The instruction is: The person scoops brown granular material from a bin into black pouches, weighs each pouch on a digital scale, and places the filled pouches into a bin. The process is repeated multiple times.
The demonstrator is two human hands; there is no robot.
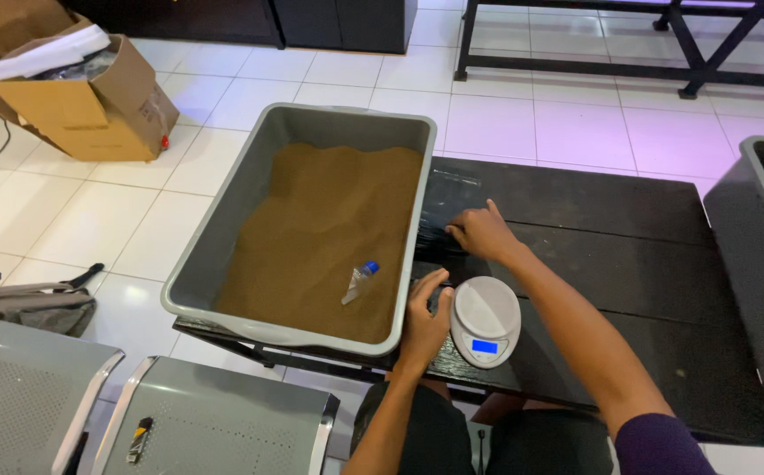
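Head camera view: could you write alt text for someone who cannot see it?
A seated person's left hand rests beside a small round scale on a dark table, while the right hand touches dark plastic film. A grey bin of brown powder holds a small bottle.

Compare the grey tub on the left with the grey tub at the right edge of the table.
The left tub shows whole and is light grey; the right tub is cut off by the picture's edge and looks darker. The left tub holds brown sand with a small blue-capped bottle lying on it; the right tub's inside is dark, contents unclear. The left hand is beside the left tub; neither hand is near the right one. Both are rectangular with rounded rims.
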